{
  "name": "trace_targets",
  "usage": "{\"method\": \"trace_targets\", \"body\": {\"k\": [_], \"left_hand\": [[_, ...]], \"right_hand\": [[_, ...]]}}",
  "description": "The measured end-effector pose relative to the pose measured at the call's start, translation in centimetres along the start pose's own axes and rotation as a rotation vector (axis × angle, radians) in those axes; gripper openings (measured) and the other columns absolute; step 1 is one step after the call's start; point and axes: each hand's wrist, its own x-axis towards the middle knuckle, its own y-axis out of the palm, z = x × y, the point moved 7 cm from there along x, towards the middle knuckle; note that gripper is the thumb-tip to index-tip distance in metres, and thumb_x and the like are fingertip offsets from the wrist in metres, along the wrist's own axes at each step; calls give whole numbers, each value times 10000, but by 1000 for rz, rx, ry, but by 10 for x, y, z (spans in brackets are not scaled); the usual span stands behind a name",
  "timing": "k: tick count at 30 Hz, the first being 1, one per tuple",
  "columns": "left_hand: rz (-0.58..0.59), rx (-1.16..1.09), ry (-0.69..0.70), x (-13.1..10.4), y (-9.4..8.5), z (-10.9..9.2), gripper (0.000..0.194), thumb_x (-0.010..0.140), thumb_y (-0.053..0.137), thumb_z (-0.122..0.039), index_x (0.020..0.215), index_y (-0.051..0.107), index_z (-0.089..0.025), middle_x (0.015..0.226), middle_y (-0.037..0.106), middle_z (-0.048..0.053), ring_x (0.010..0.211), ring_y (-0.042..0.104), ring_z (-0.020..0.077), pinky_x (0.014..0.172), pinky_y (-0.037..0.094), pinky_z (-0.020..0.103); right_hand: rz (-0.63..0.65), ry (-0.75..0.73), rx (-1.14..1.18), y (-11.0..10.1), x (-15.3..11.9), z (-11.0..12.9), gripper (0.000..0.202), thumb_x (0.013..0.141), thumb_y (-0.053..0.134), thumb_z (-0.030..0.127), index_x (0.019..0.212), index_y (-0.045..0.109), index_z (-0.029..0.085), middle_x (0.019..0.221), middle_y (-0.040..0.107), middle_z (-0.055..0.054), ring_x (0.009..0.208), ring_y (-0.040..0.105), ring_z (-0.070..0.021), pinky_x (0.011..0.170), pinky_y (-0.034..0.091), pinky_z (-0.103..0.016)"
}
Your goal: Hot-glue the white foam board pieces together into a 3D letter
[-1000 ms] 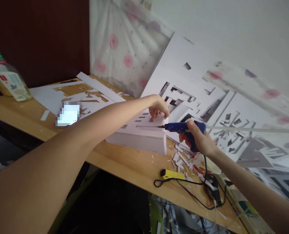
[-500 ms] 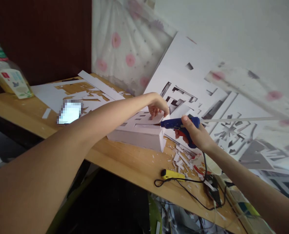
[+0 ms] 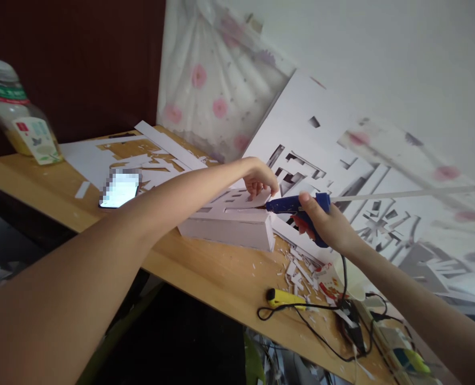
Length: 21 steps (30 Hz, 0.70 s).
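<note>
My right hand [image 3: 324,222] is wrapped round a blue hot glue gun [image 3: 283,205], its pale glue stick [image 3: 405,193] jutting far out of the back. The nozzle touches or nearly touches the top of a white board box [image 3: 225,230] with rectangular cut-outs. Across the box reaches my left hand [image 3: 259,179], fingers bent down and closed on a thin white board piece [image 3: 259,200] at the box's far right end. The fingertips are partly hidden, as is the exact spot under the nozzle.
Cut-out white boards [image 3: 313,144] lean against the wall at right. A yellow utility knife [image 3: 285,298], a black cord [image 3: 321,306] and white scraps [image 3: 297,272] lie near the right. Leftward are a lit phone [image 3: 121,190], board sheets [image 3: 80,158] and a bottle [image 3: 32,128].
The glue gun's nozzle stays near the same part of the box, possibly shifted slightly along it. The whole view has moved a little; both hands keep their hold.
</note>
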Motion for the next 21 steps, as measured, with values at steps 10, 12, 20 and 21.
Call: {"method": "trace_targets", "body": {"k": [10,12,20,21], "left_hand": [[-27,-29,7,-20,-1,-4,446,655,654,-292,1078,714,-164,823,637,63,972,671,262,824,562,339],[-24,-49,1,-20,-3,-3,459,647,669,-305,1075,714,-148,846,647,72,973,669,260,836,554,340],[30,7,-52,-14,-4,8,625,636,712,-453,1180,676,-146,978,707,115,918,680,223,839,541,330],[6,65,-67,-16,-7,5,646,635,721,-470,1191,675,-145,1014,717,132,939,683,235,845,541,339]], "right_hand": [[2,14,-66,-3,4,7,836,704,356,998,450,519,219,381,489,-37,350,451,-124,371,385,-261],[44,15,-46,-2,5,7,846,722,358,987,480,570,204,424,529,-50,363,454,-120,368,387,-258],[163,29,52,2,5,16,672,641,680,850,596,651,180,532,606,-32,377,448,-85,353,327,-230],[175,34,56,3,5,17,629,631,727,805,606,653,181,537,610,-26,381,447,-82,353,321,-225]]}}
